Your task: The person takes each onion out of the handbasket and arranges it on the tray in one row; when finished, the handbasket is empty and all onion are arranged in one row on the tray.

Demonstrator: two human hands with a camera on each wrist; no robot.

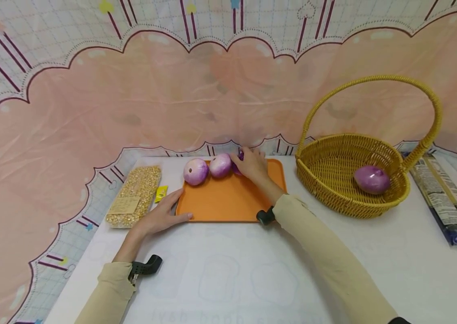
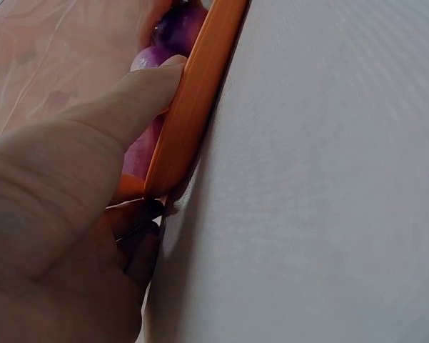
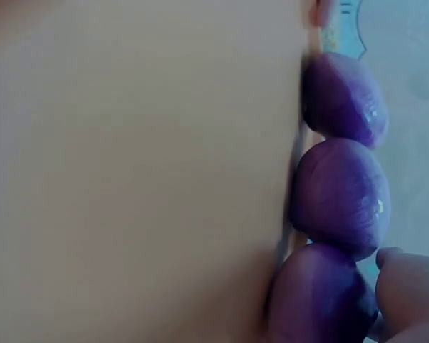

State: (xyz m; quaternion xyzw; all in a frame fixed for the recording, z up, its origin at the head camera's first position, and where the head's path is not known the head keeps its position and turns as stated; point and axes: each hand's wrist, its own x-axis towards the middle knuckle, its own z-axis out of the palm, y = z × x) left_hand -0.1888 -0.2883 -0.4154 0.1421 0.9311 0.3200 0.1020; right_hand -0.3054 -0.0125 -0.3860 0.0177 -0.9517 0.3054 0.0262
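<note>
Three purple onions stand in a row along the far side of an orange tray (image 1: 224, 202): a left onion (image 1: 195, 172), a middle onion (image 1: 220, 165) and a right onion (image 3: 318, 300). My right hand (image 1: 253, 164) holds the right onion, covering most of it in the head view. In the right wrist view the onions touch one another, and only a thumb shows beside the nearest. My left hand (image 1: 165, 213) grips the tray's near left corner. Its thumb (image 2: 153, 86) lies over the front rim, and the other fingers are at the left side, partly hidden.
Right of the tray stands a wicker basket (image 1: 325, 198) with a tall handle and one purple onion (image 1: 372, 179) inside. A bag of corn kernels (image 1: 135, 193) and a small yellow packet (image 1: 161, 194) lie to the left. At far right is a long printed package (image 1: 447, 202).
</note>
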